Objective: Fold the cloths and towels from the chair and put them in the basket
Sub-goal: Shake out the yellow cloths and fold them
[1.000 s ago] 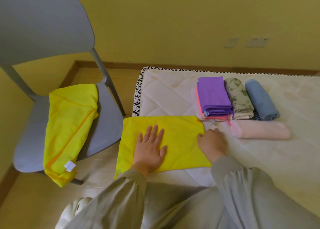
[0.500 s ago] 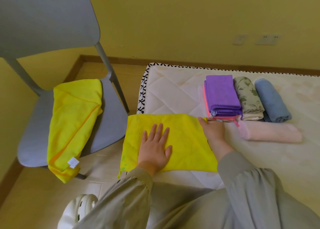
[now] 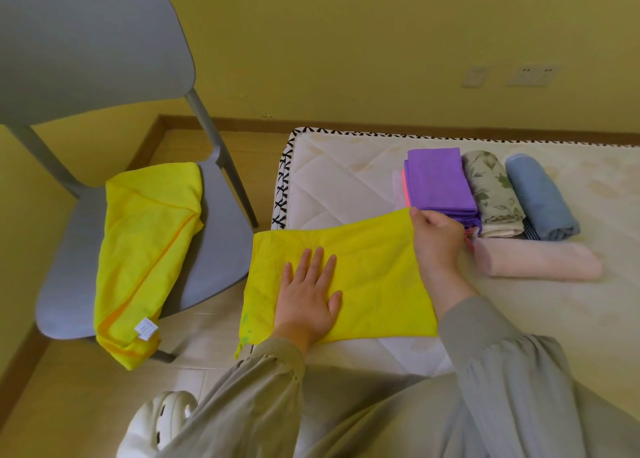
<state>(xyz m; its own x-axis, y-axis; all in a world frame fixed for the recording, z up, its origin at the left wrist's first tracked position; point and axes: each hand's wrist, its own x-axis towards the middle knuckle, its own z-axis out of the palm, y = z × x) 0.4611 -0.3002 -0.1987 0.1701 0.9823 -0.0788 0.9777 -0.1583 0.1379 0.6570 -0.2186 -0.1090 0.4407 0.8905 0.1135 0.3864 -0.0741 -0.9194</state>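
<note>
- The yellow cloth [image 3: 374,277] I am working on lies spread over the near left corner of the mattress [image 3: 332,187]. Its left edge hangs a little past the mattress side.
- My left hand [image 3: 308,298] lies flat on the cloth, palm down, fingers straight and slightly spread. It presses on the left-middle part.
- My right hand [image 3: 436,236] pinches the cloth's far right corner between the thumb and curled fingers. That corner is raised off the mattress, so the far edge slopes up toward the hand.
- The two hands are apart, each on its own part of the same cloth.
- Just beyond my right hand sits a folded purple cloth [image 3: 438,180], with a pink-orange edge [image 3: 404,187] showing beneath it on the left.
- To its right, side by side, lie a rolled floral cloth [image 3: 491,191] and a rolled blue towel [image 3: 536,194].
- A rolled pink towel [image 3: 533,260] lies crosswise in front of those, near my right wrist.
- Left of the mattress stands a grey chair [image 3: 221,257]. A second yellow cloth [image 3: 145,250] lies loosely folded on its seat, its near end drooping over the front edge, with a white label [image 3: 146,328] near that end.
- A white shoe [image 3: 162,419] shows on the floor at the bottom of the head view.
- The yellow wall behind carries wall sockets [image 3: 533,75].
</note>
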